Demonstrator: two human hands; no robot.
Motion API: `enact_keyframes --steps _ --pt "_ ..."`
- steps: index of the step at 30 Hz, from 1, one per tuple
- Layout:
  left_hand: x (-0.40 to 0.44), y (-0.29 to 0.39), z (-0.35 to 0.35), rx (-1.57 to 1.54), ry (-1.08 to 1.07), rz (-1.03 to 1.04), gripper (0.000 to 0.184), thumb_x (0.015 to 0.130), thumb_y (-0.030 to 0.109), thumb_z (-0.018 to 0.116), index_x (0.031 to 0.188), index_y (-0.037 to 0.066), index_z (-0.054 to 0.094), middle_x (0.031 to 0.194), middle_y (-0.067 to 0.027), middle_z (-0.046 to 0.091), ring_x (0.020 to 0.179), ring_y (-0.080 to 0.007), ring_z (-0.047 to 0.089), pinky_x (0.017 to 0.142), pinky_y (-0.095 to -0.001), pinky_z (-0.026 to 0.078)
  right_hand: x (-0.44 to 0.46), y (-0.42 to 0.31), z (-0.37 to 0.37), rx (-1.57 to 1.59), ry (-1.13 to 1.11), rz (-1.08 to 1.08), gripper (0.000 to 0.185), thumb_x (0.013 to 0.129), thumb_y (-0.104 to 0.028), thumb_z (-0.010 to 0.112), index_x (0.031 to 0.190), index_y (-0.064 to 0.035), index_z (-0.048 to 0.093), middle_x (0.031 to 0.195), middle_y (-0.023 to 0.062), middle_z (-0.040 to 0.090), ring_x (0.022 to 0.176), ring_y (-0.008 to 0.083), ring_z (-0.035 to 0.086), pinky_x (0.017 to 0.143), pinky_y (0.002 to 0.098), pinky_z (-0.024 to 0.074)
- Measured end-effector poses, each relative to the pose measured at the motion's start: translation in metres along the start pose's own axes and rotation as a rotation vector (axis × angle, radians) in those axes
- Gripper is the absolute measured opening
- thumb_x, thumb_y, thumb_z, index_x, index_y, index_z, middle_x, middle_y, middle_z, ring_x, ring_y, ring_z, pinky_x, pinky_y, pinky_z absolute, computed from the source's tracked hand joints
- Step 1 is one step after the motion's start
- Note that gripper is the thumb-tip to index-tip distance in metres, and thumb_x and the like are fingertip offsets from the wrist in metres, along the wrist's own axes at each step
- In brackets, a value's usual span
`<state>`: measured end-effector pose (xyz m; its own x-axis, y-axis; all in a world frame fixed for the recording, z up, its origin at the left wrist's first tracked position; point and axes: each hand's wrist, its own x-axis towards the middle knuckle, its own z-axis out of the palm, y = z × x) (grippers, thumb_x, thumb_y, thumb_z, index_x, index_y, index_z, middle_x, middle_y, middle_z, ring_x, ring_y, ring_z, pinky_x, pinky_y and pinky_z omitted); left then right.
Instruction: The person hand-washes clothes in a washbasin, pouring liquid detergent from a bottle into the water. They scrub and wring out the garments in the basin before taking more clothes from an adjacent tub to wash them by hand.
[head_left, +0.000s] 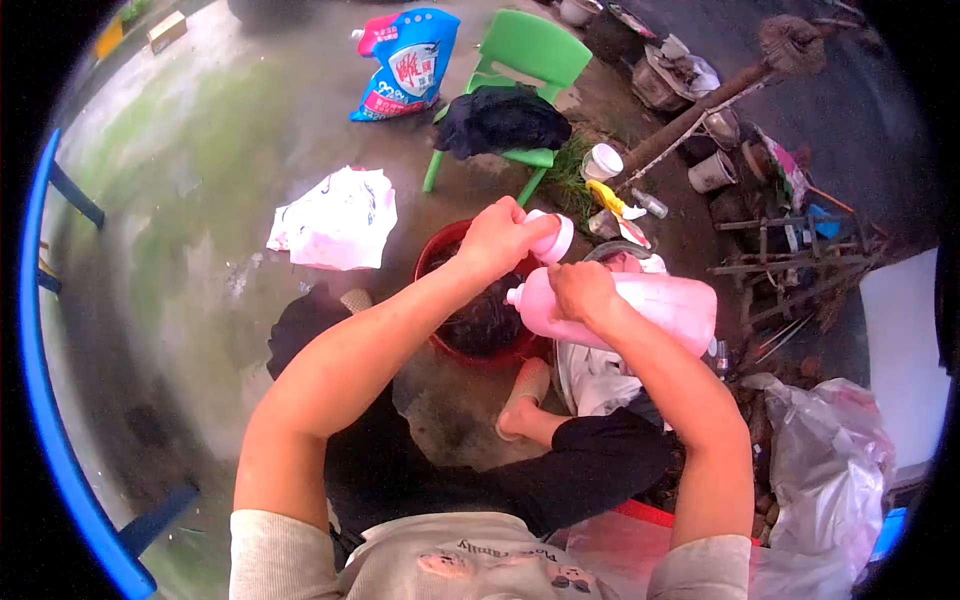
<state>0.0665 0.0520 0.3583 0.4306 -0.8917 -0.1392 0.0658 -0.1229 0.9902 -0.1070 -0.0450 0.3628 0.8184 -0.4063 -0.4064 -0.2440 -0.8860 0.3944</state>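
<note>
My right hand [583, 294] is closed around a large pink bottle [665, 305], tipped on its side with its uncapped white mouth pointing left. In my left hand [497, 238] is a pink bottle cap [556, 242], its pale rim facing right, just above and right of the bottle's mouth. Both are over a red basin [424, 268] on the ground between my feet. Dark wet-looking cloth [485, 322] lies in the basin, partly hidden by my left forearm. Whether liquid is flowing cannot be made out.
Ahead stands a green child's chair [535, 50] with black cloth [505, 120] on its seat. Beside it is a blue detergent bag [410, 75]. A white plastic bag [340, 218] lies to the left. Pots, a white bucket [602, 162] and clutter line the right.
</note>
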Motion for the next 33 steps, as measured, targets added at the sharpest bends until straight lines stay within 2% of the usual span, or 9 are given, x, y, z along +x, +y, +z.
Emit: enact_keyframes --steps 4,5,8,13,16,20,26,31,33 --pt "-0.003 0.012 -0.009 -0.117 0.027 -0.007 0.051 0.073 0.048 0.073 0.08 0.001 0.054 0.074 -0.0137 0.064 0.064 -0.0196 0.062 0.06 -0.0334 0.05 0.01 -0.005 -0.017 -0.071 0.09 -0.07 0.061 0.059 -0.046 0.084 0.094 -0.0031 0.06 0.079 0.0123 0.07 0.075 0.0273 0.071 0.066 0.0385 0.0554" --pt "-0.005 0.015 -0.012 -0.157 0.023 -0.01 0.05 0.073 0.048 0.073 0.08 0.001 0.054 0.073 -0.0134 0.064 0.062 -0.0189 0.062 0.059 -0.0328 0.05 0.016 -0.007 -0.026 -0.049 -0.01 -0.014 0.062 0.06 -0.047 0.084 0.098 -0.0036 0.06 0.08 0.0137 0.07 0.076 0.0289 0.071 0.067 0.0403 0.0555" --pt "-0.007 0.015 -0.02 -0.228 0.025 -0.02 0.049 0.073 0.046 0.074 0.08 0.002 0.054 0.071 -0.0115 0.063 0.059 -0.0165 0.06 0.056 -0.0308 0.049 0.016 0.002 -0.044 0.086 0.003 0.068 0.065 0.061 -0.048 0.084 0.103 -0.0042 0.06 0.081 0.0153 0.07 0.078 0.032 0.07 0.07 0.0426 0.0554" --pt "-0.02 0.023 -0.037 -0.271 0.039 -0.045 0.049 0.074 0.046 0.074 0.081 0.002 0.054 0.072 -0.0101 0.063 0.059 -0.015 0.058 0.053 -0.0299 0.048 -0.005 0.029 -0.067 0.281 -0.121 0.26 0.073 0.065 -0.052 0.08 0.114 -0.0028 0.058 0.105 0.0244 0.067 0.101 0.0379 0.064 0.085 0.0479 0.0504" --pt "-0.018 0.016 -0.047 -0.221 0.084 -0.013 0.049 0.075 0.045 0.073 0.082 0.001 0.054 0.072 -0.0088 0.062 0.057 -0.015 0.057 0.051 -0.0301 0.047 -0.026 0.043 -0.059 0.399 -0.068 0.343 0.071 0.063 -0.053 0.077 0.109 0.0001 0.062 0.103 0.0241 0.067 0.099 0.0375 0.065 0.087 0.0466 0.0507" --pt "-0.02 0.009 -0.054 -0.182 0.05 -0.074 0.049 0.081 0.049 0.068 0.091 0.004 0.052 0.073 -0.0048 0.057 0.049 -0.0096 0.047 0.042 -0.0248 0.037 -0.048 0.066 -0.038 0.528 -0.027 0.353 0.074 0.061 -0.053 0.08 0.113 -0.003 0.062 0.103 0.0242 0.067 0.098 0.0375 0.066 0.085 0.0456 0.0505" --pt "-0.012 -0.011 -0.044 -0.095 -0.002 -0.051 0.041 0.082 0.035 0.074 0.097 0.004 0.051 0.079 -0.0039 0.059 0.062 -0.011 0.055 0.052 -0.0254 0.044 -0.087 0.079 -0.04 0.639 0.13 0.37 0.071 0.061 -0.048 0.083 0.114 -0.0053 0.063 0.1 0.0211 0.068 0.095 0.0366 0.067 0.083 0.043 0.0514" --pt "0.002 -0.009 -0.015 -0.184 -0.178 0.044 0.043 0.088 0.02 0.07 0.123 0.002 0.052 0.091 -0.007 0.065 0.072 -0.0112 0.058 0.063 -0.0263 0.048 -0.114 0.09 -0.009 0.957 0.397 0.341 0.071 0.059 -0.04 0.088 0.115 -0.004 0.062 0.1 0.0137 0.07 0.092 0.026 0.067 0.084 0.0375 0.051" --pt "0.01 -0.005 -0.002 -0.195 -0.24 0.092 0.042 0.089 0.021 0.07 0.123 0.003 0.054 0.092 -0.0072 0.065 0.073 -0.0108 0.058 0.064 -0.026 0.049 -0.113 0.086 0.004 1.082 0.495 0.336 0.072 0.056 -0.032 0.091 0.116 -0.004 0.062 0.101 0.0091 0.07 0.093 0.0189 0.066 0.085 0.0346 0.0504"
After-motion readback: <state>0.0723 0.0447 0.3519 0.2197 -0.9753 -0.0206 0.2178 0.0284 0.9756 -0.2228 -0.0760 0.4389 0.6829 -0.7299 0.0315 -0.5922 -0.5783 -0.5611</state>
